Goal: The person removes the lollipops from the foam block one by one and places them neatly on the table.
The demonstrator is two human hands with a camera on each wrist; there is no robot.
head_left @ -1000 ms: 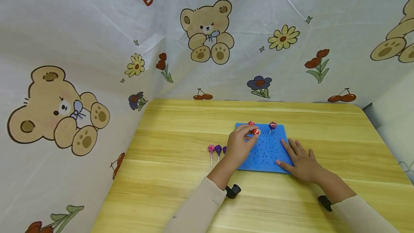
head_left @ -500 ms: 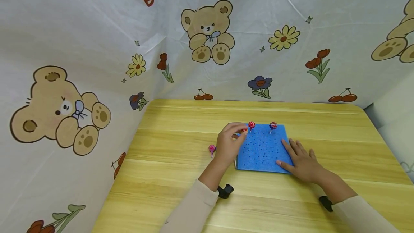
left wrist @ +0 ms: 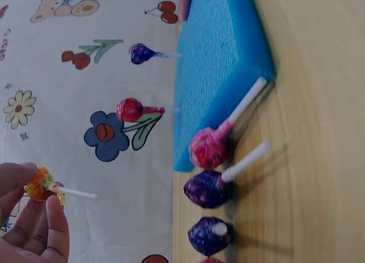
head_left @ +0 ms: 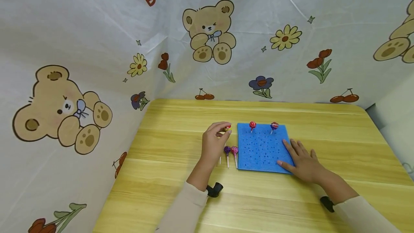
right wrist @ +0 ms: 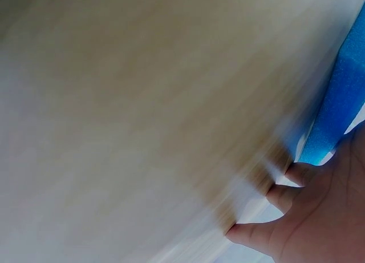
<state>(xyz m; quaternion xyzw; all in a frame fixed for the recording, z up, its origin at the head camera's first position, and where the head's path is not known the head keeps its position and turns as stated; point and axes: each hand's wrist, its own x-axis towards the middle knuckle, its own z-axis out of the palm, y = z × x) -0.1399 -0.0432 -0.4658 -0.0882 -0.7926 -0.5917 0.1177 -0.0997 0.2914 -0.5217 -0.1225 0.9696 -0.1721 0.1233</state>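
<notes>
My left hand (head_left: 214,145) pinches a lollipop in an orange-yellow wrapper (left wrist: 40,184) between thumb and fingers, its white stick pointing away from the palm. It is held above the table, left of the blue foam board (head_left: 258,154), which is dotted with small holes. A red lollipop (head_left: 252,124) and a purple-and-red lollipop (head_left: 274,126) stand upright in the board's far part. My right hand (head_left: 304,164) lies with spread fingers at the board's right edge, thumb and index finger over it.
Several lollipops lie in a row left of the board, among them a pink lollipop (head_left: 234,149) and a purple lollipop (head_left: 227,149); my left hand partly hides the row. Behind the wooden table (head_left: 181,118) hangs a bear-print cloth (head_left: 129,17).
My left hand has moved left from over the board to beside it, the lollipop still pinched. The row's pink and purple lollipops beside the board have come into sight. My right hand stays put.
</notes>
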